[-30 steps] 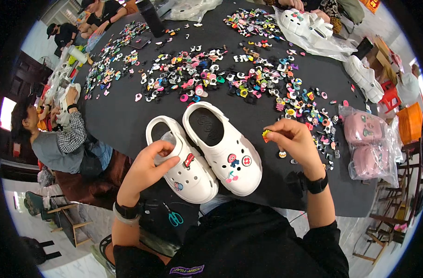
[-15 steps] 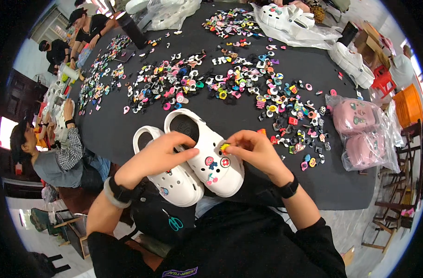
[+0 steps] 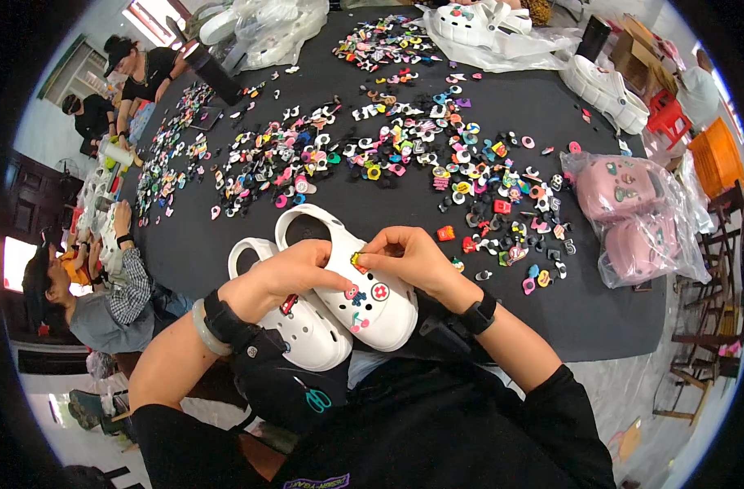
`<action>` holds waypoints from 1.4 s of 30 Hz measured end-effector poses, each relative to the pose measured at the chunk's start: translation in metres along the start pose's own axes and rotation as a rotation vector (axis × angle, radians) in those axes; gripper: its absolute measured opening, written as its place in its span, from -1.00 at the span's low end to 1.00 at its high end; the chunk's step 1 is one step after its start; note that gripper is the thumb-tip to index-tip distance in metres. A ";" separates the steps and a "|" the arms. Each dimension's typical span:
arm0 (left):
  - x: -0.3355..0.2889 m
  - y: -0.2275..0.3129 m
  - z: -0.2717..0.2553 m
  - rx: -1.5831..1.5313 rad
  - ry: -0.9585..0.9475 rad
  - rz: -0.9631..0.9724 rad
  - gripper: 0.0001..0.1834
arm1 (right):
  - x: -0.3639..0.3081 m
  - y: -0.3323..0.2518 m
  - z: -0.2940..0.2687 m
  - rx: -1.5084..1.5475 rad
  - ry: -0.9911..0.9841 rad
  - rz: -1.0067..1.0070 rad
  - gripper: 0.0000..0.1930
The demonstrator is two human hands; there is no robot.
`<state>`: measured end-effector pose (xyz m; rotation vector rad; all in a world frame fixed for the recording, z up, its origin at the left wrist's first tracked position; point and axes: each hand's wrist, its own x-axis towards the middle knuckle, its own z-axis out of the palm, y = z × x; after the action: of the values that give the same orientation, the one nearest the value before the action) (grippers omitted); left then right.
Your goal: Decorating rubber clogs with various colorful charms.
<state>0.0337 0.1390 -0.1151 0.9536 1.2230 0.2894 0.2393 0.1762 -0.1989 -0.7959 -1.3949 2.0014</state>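
A pair of white clogs stands side by side at the table's near edge, toes toward me. My left hand (image 3: 286,273) grips the right-hand clog (image 3: 392,314), its thumb pressed on the upper and its fingers in the foot opening. Between the thumb and finger of my right hand (image 3: 413,261) is a small yellow-and-red shoe charm (image 3: 357,262), held against the holes of that clog. Below it sit a pink-and-blue figure charm, a round red-and-white charm and a cherry charm (image 3: 360,323). The left-hand clog (image 3: 319,342), partly under my left wrist, carries a red charm (image 3: 288,304).
Heaps of loose charms (image 3: 282,155) cover the black table. Bagged pink cases (image 3: 620,191) lie at the right, a white clog (image 3: 604,94) beyond them. A dark tumbler (image 3: 213,73) stands far left. Teal scissors (image 3: 316,398) lie on black fabric near my lap. Other people sit along the left.
My right hand has brought the yellow-and-red charm down onto the clog's upper. My left thumb has slid lower on the clog, nearer the figure charm. The whole view has shifted slightly.
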 end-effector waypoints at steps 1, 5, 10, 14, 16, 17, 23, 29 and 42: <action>-0.001 0.001 0.001 -0.018 0.011 0.004 -0.62 | 0.001 -0.001 0.001 -0.039 -0.008 -0.004 -0.83; 0.001 0.002 0.008 -0.008 0.123 -0.038 -0.62 | 0.006 0.009 0.001 -0.055 -0.018 -0.064 -0.81; 0.008 0.005 0.017 0.084 0.323 -0.109 -0.54 | 0.004 0.013 -0.002 0.011 -0.018 -0.038 -0.76; 0.010 0.011 0.021 -0.005 0.333 -0.131 -0.58 | -0.003 0.026 0.006 -0.056 0.177 -0.222 -0.81; 0.008 0.013 0.023 -0.028 0.328 -0.121 -0.60 | -0.012 0.016 0.009 -0.149 0.208 -0.310 -0.82; 0.007 0.012 0.022 -0.055 0.325 -0.132 -0.62 | -0.016 0.013 0.010 -0.235 0.199 -0.355 -0.83; 0.010 0.008 0.019 -0.054 0.321 -0.134 -0.66 | -0.022 0.014 0.000 -0.213 0.094 -0.218 -0.76; 0.017 0.018 0.022 0.035 0.360 -0.229 -0.78 | -0.021 0.000 -0.025 -0.226 0.055 -0.282 -0.76; 0.027 0.016 0.012 0.034 0.299 -0.271 -0.79 | -0.037 -0.015 -0.081 -1.203 0.272 -0.395 -0.71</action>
<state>0.0589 0.1604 -0.1209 0.7791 1.6179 0.2008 0.3257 0.2031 -0.2023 -1.0682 -2.3079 0.5796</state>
